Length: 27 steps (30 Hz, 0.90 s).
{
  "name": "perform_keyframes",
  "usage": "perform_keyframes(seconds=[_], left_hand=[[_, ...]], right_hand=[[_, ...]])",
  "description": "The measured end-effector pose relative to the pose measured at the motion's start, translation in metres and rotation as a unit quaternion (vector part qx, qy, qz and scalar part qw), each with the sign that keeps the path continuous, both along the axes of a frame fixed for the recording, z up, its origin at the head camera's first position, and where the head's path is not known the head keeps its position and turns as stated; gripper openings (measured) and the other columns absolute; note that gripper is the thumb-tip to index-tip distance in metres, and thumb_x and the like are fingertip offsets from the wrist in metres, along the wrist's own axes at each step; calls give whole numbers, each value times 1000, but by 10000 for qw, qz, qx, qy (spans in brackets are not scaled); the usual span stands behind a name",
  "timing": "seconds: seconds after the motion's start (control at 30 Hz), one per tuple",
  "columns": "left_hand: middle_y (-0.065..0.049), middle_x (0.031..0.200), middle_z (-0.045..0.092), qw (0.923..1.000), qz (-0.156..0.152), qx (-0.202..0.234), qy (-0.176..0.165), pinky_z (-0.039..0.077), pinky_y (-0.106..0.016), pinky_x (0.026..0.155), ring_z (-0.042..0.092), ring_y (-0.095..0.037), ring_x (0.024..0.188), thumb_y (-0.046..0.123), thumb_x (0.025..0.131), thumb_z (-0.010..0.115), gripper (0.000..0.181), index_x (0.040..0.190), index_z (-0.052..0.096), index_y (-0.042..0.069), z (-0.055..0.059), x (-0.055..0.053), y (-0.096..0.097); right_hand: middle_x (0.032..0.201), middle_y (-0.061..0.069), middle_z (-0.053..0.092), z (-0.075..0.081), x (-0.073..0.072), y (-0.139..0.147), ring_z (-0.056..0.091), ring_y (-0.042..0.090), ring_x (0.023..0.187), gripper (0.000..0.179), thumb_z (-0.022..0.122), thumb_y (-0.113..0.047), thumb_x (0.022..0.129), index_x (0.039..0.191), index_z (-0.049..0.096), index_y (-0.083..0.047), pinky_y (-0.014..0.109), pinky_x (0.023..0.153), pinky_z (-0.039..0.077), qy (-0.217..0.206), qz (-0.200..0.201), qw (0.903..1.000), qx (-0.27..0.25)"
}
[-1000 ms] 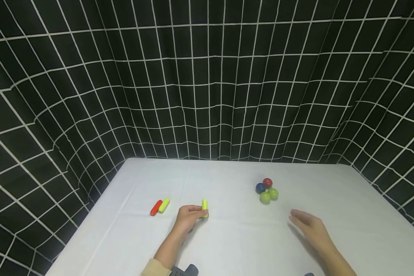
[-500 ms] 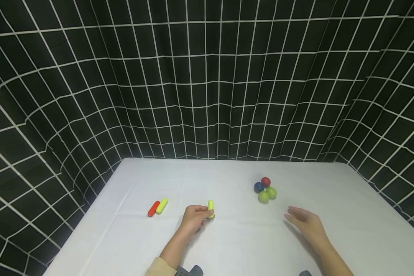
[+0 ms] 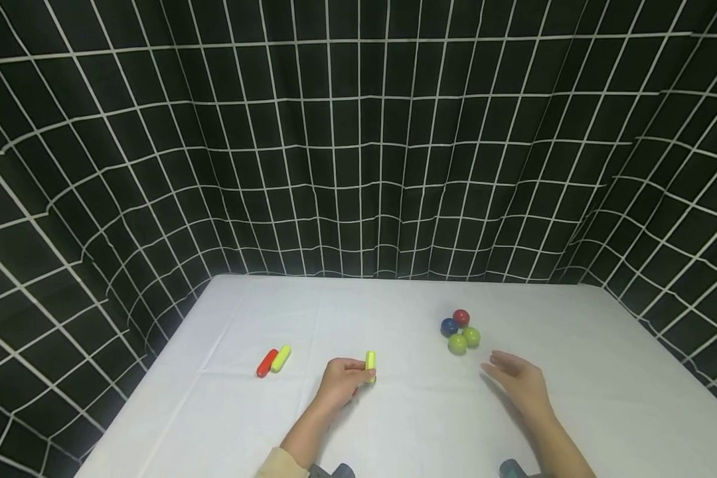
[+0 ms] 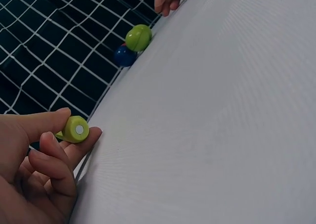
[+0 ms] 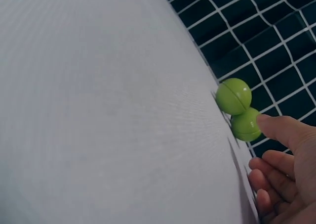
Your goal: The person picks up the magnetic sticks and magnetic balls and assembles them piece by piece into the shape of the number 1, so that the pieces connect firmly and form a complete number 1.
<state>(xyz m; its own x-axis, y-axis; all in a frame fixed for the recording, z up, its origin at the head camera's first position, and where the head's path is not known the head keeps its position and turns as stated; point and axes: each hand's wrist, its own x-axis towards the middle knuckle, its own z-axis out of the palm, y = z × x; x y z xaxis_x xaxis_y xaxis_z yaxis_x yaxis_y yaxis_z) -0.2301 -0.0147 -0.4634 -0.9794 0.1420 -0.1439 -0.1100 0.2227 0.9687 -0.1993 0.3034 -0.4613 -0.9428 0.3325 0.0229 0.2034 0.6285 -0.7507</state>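
Note:
In the head view my left hand (image 3: 342, 382) pinches a short yellow-green stick (image 3: 370, 359) between thumb and fingers, over the middle of the white table. The left wrist view shows the end of this stick (image 4: 79, 128), with a white round dot on it. My right hand (image 3: 521, 384) is held with fingers loosely extended, holding nothing. It is nearest to a cluster of balls: a red ball (image 3: 461, 318), a dark blue ball (image 3: 449, 327) and two green balls (image 3: 457, 344). In the right wrist view the thumb overlaps one green ball (image 5: 245, 126); whether they touch I cannot tell.
On the table's left side a red stick (image 3: 267, 363) lies beside another yellow-green stick (image 3: 281, 358). White cloth covers the table (image 3: 215, 425). A black curtain with a white grid (image 3: 370, 166) stands behind it and along both sides.
My left hand has moved a little to the right with the yellow-green stick. My right hand has shifted left, closer to the balls. The balls and the two lying sticks stay in place.

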Motion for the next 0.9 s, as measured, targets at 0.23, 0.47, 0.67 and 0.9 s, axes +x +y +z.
perform_keyframes(seconds=[0.23, 0.47, 0.67, 0.9], left_hand=[[-5, 82, 69, 9999, 15, -53, 92, 42, -18, 50, 47, -8, 55, 20, 81, 69, 32, 102, 65, -4, -2, -1, -1], [-6, 81, 69, 10000, 23, 23, 58, 42, -18, 49, 46, -7, 53, 19, 80, 69, 32, 102, 64, -4, -4, -3, -1], [-3, 77, 67, 9999, 83, -63, 107, 40, -16, 46, 45, -5, 51, 19, 79, 70, 31, 100, 65, -3, -5, -3, 0], [-3, 76, 68, 9999, 78, -41, 65, 39, -16, 45, 44, -5, 49, 19, 79, 71, 30, 99, 66, -2, -3, -4, 1]], right_hand=[[134, 24, 49, -5, -12, 0, 49, 40, 121, 69, 61, -47, 86, 134, 45, -1, 51, 98, 42, 59, 12, 10000, -57], [135, 22, 48, -11, -31, 5, 46, 39, 125, 69, 61, -46, 86, 135, 43, -2, 50, 101, 40, 351, 31, 9994, -10], [138, 22, 46, -12, -43, 7, 43, 39, 128, 71, 60, -49, 86, 138, 41, -4, 52, 104, 36, 400, 143, 9990, -116], [141, 21, 43, -12, -54, 8, 39, 40, 131, 80, 58, -60, 81, 139, 40, -7, 54, 105, 34, 297, 247, 9991, -162]])
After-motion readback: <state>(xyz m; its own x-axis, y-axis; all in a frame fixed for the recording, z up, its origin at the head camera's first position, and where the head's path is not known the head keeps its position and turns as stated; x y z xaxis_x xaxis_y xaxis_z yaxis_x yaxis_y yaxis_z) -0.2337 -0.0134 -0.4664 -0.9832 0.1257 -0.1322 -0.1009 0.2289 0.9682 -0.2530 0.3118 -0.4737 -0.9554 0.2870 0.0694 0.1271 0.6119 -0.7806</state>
